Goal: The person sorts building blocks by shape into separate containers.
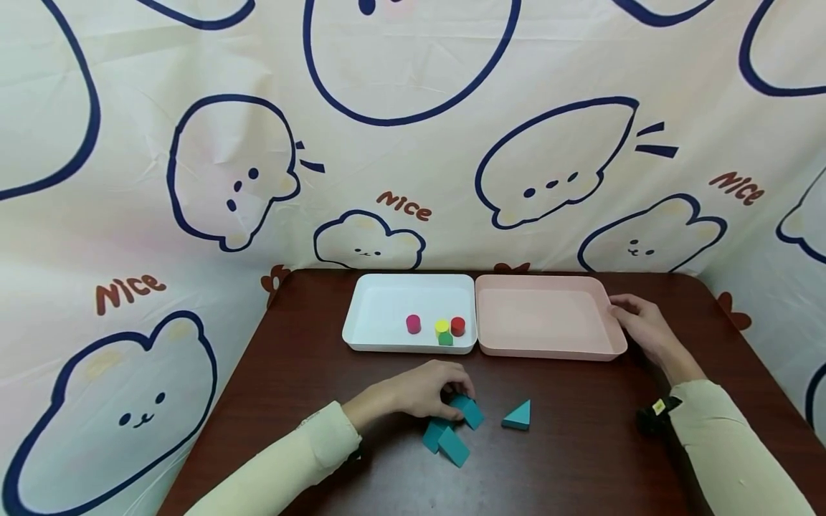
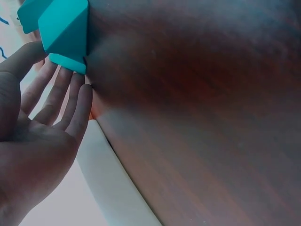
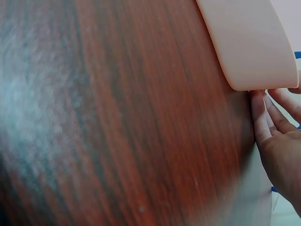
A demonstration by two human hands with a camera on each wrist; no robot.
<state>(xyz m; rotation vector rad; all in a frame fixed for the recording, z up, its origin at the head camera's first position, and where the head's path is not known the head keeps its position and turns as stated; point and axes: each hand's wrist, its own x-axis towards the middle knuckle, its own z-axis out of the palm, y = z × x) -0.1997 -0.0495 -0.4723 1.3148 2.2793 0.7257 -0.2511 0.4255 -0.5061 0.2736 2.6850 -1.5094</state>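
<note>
My left hand (image 1: 429, 390) is over a group of teal blocks in the middle of the table. Its thumb and fingers pinch a teal block (image 1: 472, 414), part of which is hidden by the fingers. Two more teal blocks (image 1: 454, 448) lie just in front of that hand, and a teal triangular block (image 1: 518, 416) lies apart to the right. In the left wrist view, teal faces (image 2: 66, 28) show between the thumb and fingertips. My right hand (image 1: 648, 333) touches the right end of the pink tray (image 1: 548, 353) with loosely extended fingers, also seen in the right wrist view.
Left of the pink tray, side by side with it, stands a white tray (image 1: 381, 347). Inside are small pink (image 1: 413, 324), yellow (image 1: 442, 327), red (image 1: 457, 327) and green (image 1: 445, 339) pieces. A patterned cloth (image 1: 400, 172) hangs behind the dark wooden table (image 1: 581, 430).
</note>
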